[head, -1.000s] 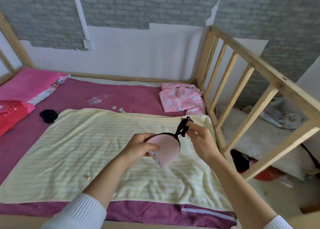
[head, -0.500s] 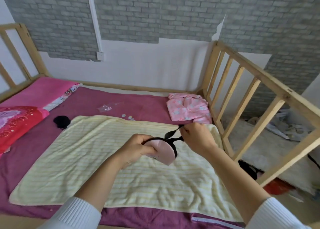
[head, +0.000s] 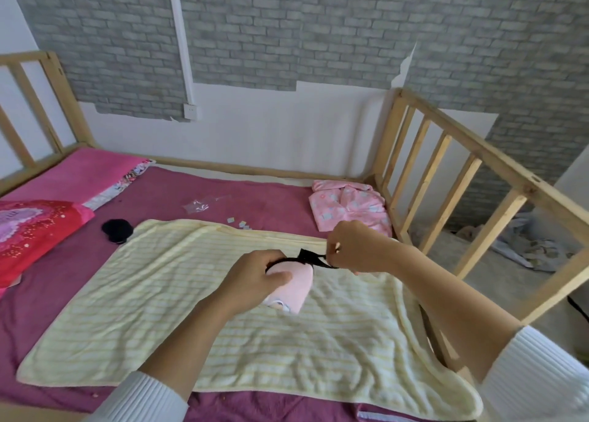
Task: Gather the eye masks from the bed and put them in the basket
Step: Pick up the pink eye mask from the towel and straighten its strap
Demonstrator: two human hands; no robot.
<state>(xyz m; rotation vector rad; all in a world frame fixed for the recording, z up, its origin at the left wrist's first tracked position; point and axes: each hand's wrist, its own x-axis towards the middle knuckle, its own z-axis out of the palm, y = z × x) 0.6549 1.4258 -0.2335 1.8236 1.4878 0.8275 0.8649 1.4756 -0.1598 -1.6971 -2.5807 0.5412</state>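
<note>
A folded pink eye mask with a black strap hangs above the pale yellow striped blanket on the bed. My left hand grips the mask's pink body from the left. My right hand pinches the black strap just to the right of the mask. A small black item, possibly another eye mask, lies on the maroon sheet by the blanket's far left corner. No basket is in view.
A wooden bed rail runs along the right side. Folded pink clothing lies at the far right corner, red and pink pillows at the left. A clear plastic wrapper and small scraps lie on the sheet.
My right hand has pulled the strap down and across the mask's top. Both hands have lowered slightly toward the blanket, and the view has tilted up and shifted left.
</note>
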